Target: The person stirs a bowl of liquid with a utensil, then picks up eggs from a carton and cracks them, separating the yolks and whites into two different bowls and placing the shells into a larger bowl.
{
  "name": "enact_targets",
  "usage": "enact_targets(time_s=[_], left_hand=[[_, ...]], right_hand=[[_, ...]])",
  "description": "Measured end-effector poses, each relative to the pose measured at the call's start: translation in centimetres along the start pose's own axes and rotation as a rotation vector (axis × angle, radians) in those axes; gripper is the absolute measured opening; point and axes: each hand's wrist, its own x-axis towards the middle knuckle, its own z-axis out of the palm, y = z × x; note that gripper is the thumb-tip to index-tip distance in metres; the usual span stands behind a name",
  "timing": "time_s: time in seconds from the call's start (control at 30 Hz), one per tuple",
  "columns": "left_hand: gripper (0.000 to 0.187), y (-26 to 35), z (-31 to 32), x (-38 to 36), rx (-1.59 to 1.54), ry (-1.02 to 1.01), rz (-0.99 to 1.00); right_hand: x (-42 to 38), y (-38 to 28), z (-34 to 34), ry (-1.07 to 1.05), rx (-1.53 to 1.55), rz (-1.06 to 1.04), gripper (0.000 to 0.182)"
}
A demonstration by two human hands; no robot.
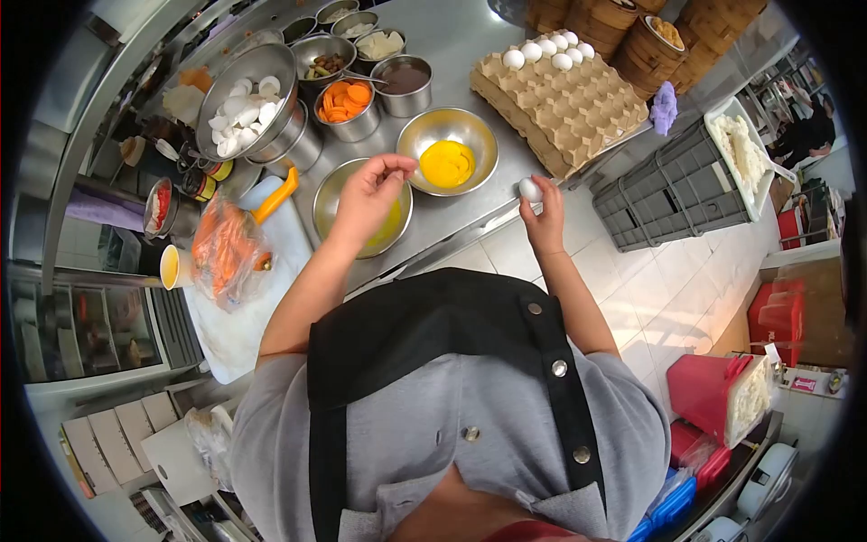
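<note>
Closest to me is the worker's black apron [424, 334] over a grey shirt [397, 443], facing a steel counter [452, 41] above a pale tiled floor [596, 271]. A grey crate [673, 194] stands to the right; a white cutting board [221, 339] on the left bears a plastic bag of carrots [230, 248]. One steel bowl [480, 144] contains deep yellow yolk [447, 163]; the nearer bowl [326, 203], partly hidden, has thin yellowish liquid. Behind sit a pot of carrot slices [355, 128], a pot of brown sauce [408, 103] and a bowl heaped with white shells [244, 117]. The right hand [545, 219] grips a white egg [530, 190] in its fingertips, near the cardboard egg tray [560, 107]. The left hand [368, 200], fingers curled toward the thumb, hangs over the nearer bowl; I can't tell whether it pinches anything.
</note>
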Motion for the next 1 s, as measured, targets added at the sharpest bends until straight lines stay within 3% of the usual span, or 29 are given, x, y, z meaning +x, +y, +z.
enact_targets(time_s=[0.1,0.17,0.23,0.3,0.37,0.43,0.5,0.57,0.6,0.67,1.0], left_hand=[[0.023,-0.3,0.2,-0.7,-0.008,-0.067,-0.003],[0.026,0.2,0.7,-0.9,-0.012,-0.084,0.019],[0.037,1.2,1.4,-1.4,0.013,-0.109,0.118],[0.041,1.1,1.4,-1.7,-0.050,-0.129,0.085],[0.045,0.5,-0.1,-1.9,-0.112,-0.146,0.053],[0.048,-0.8,-1.9,-2.1,-0.255,-0.308,-0.120],[0.047,-1.2,-2.9,-3.0,-0.276,-0.254,-0.118],[0.048,-0.6,-3.2,-4.2,-0.438,-0.042,-0.282],[0.048,-0.7,-3.4,-4.5,-0.439,-0.030,-0.282],[0.050,-1.2,-3.6,-4.9,-0.477,0.069,-0.274],[0.054,-1.6,-3.7,-5.1,-0.603,0.150,-0.269]], right_hand=[[0.8,-2.8,0.1,0.024,0.188,0.120,0.044],[2.6,-8.1,-1.1,-0.153,0.707,0.489,0.041],[4.3,-11.2,-1.1,-0.264,0.837,0.449,0.040],[5.6,-13.6,-0.1,-0.620,1.144,0.701,0.041],[6.0,-15.2,2.3,-0.700,1.148,0.688,0.039],[6.3,-16.6,4.3,-0.775,0.959,0.752,0.035],[6.4,-17.4,5.5,-0.794,0.953,0.741,0.033],[6.6,-17.3,6.6,-0.918,0.708,0.482,0.032],[6.1,-17.7,7.1,-0.930,0.710,0.479,0.032],[4.9,-18.6,8.0,-0.696,0.670,0.028,0.033],[4.1,-20.1,9.4,-0.680,0.549,-0.042,0.039]])
